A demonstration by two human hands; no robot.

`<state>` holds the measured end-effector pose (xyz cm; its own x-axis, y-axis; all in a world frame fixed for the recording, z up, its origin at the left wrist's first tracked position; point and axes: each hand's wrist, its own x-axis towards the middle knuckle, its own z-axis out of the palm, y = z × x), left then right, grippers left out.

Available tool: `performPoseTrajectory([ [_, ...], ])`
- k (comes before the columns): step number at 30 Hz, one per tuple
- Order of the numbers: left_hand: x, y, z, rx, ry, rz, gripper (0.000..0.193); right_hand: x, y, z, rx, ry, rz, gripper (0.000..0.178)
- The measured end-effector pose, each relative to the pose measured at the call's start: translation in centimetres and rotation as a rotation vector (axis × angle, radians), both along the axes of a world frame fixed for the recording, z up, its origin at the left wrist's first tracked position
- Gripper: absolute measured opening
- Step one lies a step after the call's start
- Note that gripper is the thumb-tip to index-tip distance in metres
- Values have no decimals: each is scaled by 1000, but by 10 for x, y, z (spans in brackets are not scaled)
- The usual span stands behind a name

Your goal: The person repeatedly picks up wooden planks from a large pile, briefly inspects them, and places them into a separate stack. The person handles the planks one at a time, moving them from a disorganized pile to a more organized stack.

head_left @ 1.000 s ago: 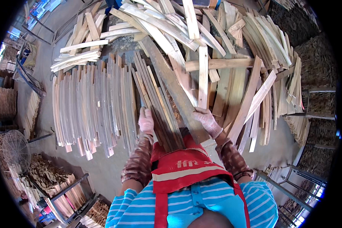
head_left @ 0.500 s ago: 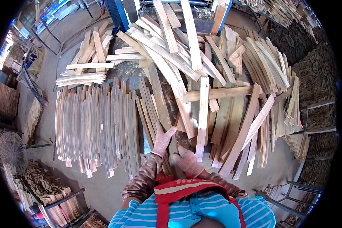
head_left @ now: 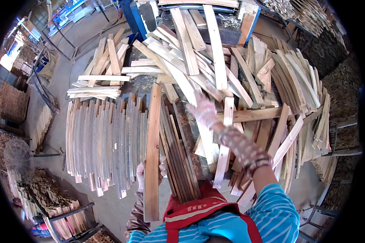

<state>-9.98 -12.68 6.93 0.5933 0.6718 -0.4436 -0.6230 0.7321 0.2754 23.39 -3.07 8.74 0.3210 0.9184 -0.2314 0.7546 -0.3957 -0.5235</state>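
Note:
My left hand, in a pale knitted glove, is wrapped round a long reddish-brown wooden plank. The plank hides most of the palm, while fingertips show at its right edge. It lies lengthwise in view beside a long row of narrow boards standing side by side. My right hand, gloved as well, reaches out over the heap of loose planks with its fingers apart, slightly blurred. Beneath it runs a pale plank. Several darker boards lean together between my arms, close to the red apron.
A smaller pile of planks lies at the far left of the dark work table. More boards are stacked on the right. A wire fan stands at the left, and a person's dark-clothed legs show beyond the table.
My left hand has moved left and nearer, bringing a plank up beside the board row. My right hand has left the spot before the apron and stretched forward over the heap.

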Motion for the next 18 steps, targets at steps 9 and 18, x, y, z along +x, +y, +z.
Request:
performPoseTrajectory([
  [9,6,-5,-6,13,347,-208,66,60,151,-62,302,-582,-151,99],
  [18,10,9,-6,49,458,-143,59,53,59,-38,266,15,-150,82],
])
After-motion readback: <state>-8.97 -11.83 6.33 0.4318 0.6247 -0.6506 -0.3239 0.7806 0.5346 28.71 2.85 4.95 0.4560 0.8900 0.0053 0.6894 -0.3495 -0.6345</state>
